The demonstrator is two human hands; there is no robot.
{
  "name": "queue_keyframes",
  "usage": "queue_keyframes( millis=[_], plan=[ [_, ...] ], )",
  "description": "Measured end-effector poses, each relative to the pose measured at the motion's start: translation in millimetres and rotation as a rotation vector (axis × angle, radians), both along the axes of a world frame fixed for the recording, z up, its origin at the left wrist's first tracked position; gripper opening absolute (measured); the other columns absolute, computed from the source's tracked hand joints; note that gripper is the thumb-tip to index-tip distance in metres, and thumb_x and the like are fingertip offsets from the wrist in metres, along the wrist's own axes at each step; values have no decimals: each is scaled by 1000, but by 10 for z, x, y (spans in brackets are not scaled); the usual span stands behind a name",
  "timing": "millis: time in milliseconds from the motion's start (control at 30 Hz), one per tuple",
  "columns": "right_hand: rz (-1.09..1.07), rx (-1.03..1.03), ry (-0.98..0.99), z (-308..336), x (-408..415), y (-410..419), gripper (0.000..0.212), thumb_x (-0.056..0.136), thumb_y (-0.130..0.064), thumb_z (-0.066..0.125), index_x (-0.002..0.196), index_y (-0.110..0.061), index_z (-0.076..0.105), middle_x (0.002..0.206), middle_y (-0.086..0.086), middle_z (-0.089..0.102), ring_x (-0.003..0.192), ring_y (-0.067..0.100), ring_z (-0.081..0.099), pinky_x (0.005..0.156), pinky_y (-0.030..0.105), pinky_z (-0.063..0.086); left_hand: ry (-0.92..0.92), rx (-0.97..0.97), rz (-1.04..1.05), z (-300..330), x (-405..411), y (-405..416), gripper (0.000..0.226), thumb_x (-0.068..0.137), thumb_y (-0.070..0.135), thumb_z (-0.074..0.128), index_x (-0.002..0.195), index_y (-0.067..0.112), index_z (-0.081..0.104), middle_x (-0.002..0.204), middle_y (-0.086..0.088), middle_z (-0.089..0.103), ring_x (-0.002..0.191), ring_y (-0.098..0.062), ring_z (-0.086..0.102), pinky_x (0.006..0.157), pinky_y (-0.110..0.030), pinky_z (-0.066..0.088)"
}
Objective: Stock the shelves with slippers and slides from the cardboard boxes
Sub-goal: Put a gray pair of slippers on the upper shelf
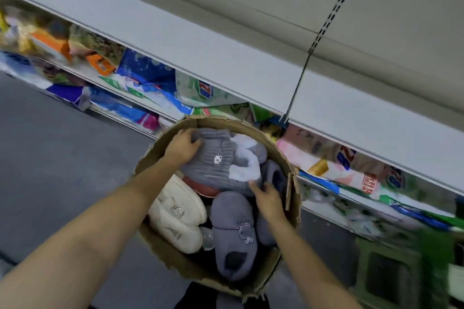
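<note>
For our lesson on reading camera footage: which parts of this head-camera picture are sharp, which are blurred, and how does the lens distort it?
Head view: the grey striped slipper and both hands, left and right, are fairly sharp; the packaged goods on the shelves smear with motion blur; the wide lens bows the cardboard box round and tilts the shelf edge; lighting is dim and flat.

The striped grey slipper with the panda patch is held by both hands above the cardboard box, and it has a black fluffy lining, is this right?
Not quite: the head view shows the lining is white, not black. The striped grey slipper is held by the left hand and right hand above the cardboard box.
</note>
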State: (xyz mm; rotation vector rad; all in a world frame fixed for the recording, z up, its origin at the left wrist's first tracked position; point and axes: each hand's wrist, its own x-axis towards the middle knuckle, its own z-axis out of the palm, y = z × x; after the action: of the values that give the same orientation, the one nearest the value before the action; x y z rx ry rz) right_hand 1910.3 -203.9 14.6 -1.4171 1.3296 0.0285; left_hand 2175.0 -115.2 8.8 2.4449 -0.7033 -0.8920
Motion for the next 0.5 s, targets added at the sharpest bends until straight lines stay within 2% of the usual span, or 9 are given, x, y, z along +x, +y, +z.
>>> queue_keyframes(
  millis=[33,100,167,200,267,333,433,500],
  plan=[
    [-28,48,4,-50,19,-27,64,88,-52,66,128,-3,60,124,14,67,118,32,60,103,45,46,40,17,20,-73,71,-96,48,99,37,57,137,9,55,141,-19,53,128,-36,51,109,-41,39],
    [-74,128,-14,-144,40,-92,95,66,-76,66,133,-8,58,127,9,66,118,29,61,104,46,47,110,39,67,-174,179,-256,48,101,38,52,137,6,54,140,-22,55,129,-38,51,110,-41,38],
    [-134,186,-44,-236,63,-159,116,49,-89,67,137,-14,55,131,3,64,119,25,60,105,45,47,208,14,177,-213,262,-402,47,103,34,51,138,3,54,142,-21,53,131,-36,49,111,-38,36],
    [-158,217,-65,-239,77,-174,116,48,-88,70,138,-18,54,133,0,63,120,22,60,105,45,48,247,-18,239,-186,300,-466,44,103,30,53,138,4,55,141,-17,54,130,-33,49,109,-35,36],
    [-193,276,-95,-245,106,-192,101,60,-78,74,140,-20,52,134,-3,61,118,19,59,95,41,53,306,-81,342,-199,416,-561,41,101,27,57,137,6,56,140,-13,55,127,-30,51,103,-31,39],
    [-232,318,-103,-258,123,-188,86,73,-66,74,141,-20,48,133,-2,60,116,20,60,79,34,55,328,-99,383,-222,473,-584,41,96,26,65,133,9,60,138,-10,58,124,-29,54,103,-34,43],
    [-313,358,-138,-197,158,-158,70,80,-53,76,136,-22,48,123,-4,63,105,15,62,74,33,55,353,-93,375,-220,447,-538,39,91,24,72,127,10,64,129,-4,59,119,-26,55,105,-39,45],
    [-382,326,-171,-180,156,-155,52,86,-39,73,129,-23,49,111,-8,63,95,9,61,69,31,54,456,-110,427,-123,380,-504,22,90,22,73,109,14,67,117,-6,64,102,-25,61,89,-37,52]
  ],
)
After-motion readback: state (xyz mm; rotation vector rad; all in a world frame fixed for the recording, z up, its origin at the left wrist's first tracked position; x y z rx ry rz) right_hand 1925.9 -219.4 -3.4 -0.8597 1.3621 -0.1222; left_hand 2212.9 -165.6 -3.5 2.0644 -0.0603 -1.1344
